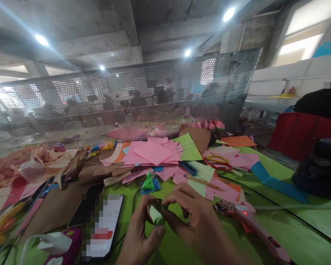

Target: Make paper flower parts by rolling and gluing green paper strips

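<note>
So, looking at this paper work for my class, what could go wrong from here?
The small roll of pale green paper might uncurl or crease: the left hand and right hand hold it only between fingers and thumbs.

The pink handheld tool, possibly a glue gun, shows a lit red light. If hot, it could burn the right forearm, which is close beside it.
</note>
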A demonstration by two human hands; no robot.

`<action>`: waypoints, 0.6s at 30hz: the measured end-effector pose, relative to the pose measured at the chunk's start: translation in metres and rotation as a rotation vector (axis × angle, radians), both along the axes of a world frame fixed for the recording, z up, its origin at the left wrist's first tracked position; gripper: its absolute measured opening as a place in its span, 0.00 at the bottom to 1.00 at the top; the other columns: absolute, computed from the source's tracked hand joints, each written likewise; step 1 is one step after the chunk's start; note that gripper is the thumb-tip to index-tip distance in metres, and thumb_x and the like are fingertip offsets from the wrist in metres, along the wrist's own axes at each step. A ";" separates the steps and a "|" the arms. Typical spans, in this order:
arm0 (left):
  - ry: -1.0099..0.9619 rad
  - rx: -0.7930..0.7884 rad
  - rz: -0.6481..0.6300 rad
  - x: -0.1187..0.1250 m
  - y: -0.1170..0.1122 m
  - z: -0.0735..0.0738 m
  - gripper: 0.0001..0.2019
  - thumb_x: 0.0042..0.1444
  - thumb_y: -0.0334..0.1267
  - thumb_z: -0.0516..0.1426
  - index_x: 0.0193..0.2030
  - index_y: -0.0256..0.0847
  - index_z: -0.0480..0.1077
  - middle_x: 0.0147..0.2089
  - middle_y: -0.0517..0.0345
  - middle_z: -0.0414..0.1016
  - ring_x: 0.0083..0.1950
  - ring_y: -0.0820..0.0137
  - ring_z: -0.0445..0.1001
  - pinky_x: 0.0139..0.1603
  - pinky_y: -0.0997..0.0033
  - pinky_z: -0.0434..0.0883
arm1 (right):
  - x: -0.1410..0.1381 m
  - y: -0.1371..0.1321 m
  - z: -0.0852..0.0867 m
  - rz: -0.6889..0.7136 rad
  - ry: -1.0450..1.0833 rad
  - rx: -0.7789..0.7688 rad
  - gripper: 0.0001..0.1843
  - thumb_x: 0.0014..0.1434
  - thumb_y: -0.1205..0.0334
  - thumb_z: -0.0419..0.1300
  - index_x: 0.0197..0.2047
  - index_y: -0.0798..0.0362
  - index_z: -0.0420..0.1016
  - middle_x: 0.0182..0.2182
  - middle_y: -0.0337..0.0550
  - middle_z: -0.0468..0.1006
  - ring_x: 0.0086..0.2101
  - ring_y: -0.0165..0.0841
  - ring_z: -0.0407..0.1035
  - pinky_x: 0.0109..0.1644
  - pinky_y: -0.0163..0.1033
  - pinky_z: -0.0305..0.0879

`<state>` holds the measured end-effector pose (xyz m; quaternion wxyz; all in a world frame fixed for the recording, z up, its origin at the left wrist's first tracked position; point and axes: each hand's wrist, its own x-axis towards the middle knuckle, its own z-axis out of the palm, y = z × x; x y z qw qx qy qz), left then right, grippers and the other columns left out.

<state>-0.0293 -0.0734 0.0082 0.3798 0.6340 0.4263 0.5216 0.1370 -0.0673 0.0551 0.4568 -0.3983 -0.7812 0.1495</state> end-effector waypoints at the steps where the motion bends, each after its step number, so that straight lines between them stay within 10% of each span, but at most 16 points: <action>1: 0.003 0.000 -0.014 0.000 0.000 0.002 0.30 0.49 0.68 0.56 0.46 0.44 0.71 0.41 0.56 0.73 0.42 0.61 0.69 0.42 0.69 0.67 | 0.000 0.000 0.000 -0.003 0.001 0.003 0.03 0.58 0.68 0.63 0.36 0.51 0.76 0.33 0.41 0.74 0.32 0.33 0.69 0.32 0.35 0.62; 18: -0.083 -0.070 -0.160 -0.001 0.001 -0.004 0.28 0.52 0.65 0.56 0.47 0.42 0.70 0.41 0.56 0.70 0.44 0.61 0.67 0.46 0.68 0.64 | -0.001 0.000 -0.001 -0.032 -0.052 -0.027 0.07 0.57 0.74 0.62 0.32 0.52 0.73 0.32 0.40 0.73 0.33 0.33 0.69 0.35 0.35 0.60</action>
